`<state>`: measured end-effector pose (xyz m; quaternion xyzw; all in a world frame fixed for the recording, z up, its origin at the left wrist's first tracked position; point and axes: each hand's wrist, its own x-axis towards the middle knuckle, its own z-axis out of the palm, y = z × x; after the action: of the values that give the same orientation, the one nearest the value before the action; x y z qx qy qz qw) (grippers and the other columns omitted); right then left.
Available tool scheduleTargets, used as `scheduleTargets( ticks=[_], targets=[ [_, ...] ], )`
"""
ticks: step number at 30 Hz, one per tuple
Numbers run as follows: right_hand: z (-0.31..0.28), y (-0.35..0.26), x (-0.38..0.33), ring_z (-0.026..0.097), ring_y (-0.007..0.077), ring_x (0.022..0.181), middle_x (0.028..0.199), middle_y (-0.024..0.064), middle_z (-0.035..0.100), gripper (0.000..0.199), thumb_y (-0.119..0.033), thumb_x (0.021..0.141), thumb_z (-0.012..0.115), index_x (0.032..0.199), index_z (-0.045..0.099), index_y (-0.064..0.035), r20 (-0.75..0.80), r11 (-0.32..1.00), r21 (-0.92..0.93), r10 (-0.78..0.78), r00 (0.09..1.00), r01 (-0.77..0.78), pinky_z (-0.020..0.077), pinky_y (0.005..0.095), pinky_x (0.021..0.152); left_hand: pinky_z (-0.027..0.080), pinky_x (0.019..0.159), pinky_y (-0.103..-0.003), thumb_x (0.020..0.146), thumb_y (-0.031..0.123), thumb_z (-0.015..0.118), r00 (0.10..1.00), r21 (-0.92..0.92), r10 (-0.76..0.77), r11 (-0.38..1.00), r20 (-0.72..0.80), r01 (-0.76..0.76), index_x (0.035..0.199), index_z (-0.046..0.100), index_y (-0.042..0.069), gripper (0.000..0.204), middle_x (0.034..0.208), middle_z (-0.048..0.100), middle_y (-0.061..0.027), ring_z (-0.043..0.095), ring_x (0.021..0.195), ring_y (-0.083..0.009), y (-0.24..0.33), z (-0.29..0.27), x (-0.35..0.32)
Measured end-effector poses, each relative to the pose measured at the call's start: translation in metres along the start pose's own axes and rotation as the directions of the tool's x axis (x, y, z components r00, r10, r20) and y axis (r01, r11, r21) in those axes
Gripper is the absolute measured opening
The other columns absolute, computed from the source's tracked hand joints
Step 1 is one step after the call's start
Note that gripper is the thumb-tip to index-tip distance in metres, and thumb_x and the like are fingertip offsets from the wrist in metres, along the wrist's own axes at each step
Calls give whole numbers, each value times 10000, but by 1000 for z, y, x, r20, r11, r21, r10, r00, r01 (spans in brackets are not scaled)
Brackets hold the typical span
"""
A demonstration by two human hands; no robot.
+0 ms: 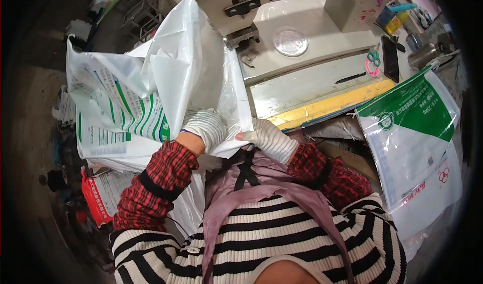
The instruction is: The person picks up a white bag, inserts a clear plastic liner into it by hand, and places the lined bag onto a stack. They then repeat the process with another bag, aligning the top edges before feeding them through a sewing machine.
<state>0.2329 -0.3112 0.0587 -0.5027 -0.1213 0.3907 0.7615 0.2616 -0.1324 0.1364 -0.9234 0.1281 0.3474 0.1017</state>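
Note:
A large white plastic sack (173,58) with green stripes and print stands bunched up at the left of the sewing machine (302,27), its edge beside the needle area. My left hand (205,127), in a grey-and-white striped glove, is curled on the sack's near side; its fingertips are partly hidden in the folds. Close by on the right, my right hand (274,139), gloved the same way, pinches the sack's folded edge between thumb and fingers. Both hands are in front of my waist, just short of the machine bed's near edge.
On the machine bed lie a yellow strip (327,103), a black pen (350,78), scissors (373,63) and a phone (390,58). A green-and-white sack (412,138) hangs at the right. A red-and-white bag (108,193) sits low on the left.

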Motion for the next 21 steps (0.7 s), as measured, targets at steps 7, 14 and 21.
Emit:
scheduleTargets(
  ticks=[7, 14, 21],
  targets=[
    [-9, -12, -6, 567, 75, 648, 805, 21, 643, 284, -181, 800, 706, 1006, 599, -17, -70, 992, 112, 57, 996, -49, 480, 223, 589, 416, 941, -432, 723, 199, 670, 790, -140, 23, 981, -612, -137, 1216, 526, 38, 539, 942, 634, -200, 570, 1018, -332, -5, -5, -16],
    [-19, 2, 1, 546, 84, 628, 740, 28, 618, 343, -171, 771, 731, 996, 539, 3, -37, 996, -51, -73, 997, 71, 469, 224, 603, 458, 572, -302, 742, 65, 658, 741, -606, -198, 723, -641, -332, 899, 559, -4, 198, 672, 555, -78, 511, 552, -204, -6, 24, 39],
    [-15, -18, -11, 588, 121, 716, 802, 41, 626, 366, -175, 796, 710, 1063, 521, -10, -38, 994, 112, 15, 999, -11, 481, 250, 659, 447, 592, -344, 790, 146, 600, 808, -841, -376, 479, -455, -250, 885, 589, 32, 148, 688, 568, -98, 546, 632, -213, 20, 43, 50]
  ],
)
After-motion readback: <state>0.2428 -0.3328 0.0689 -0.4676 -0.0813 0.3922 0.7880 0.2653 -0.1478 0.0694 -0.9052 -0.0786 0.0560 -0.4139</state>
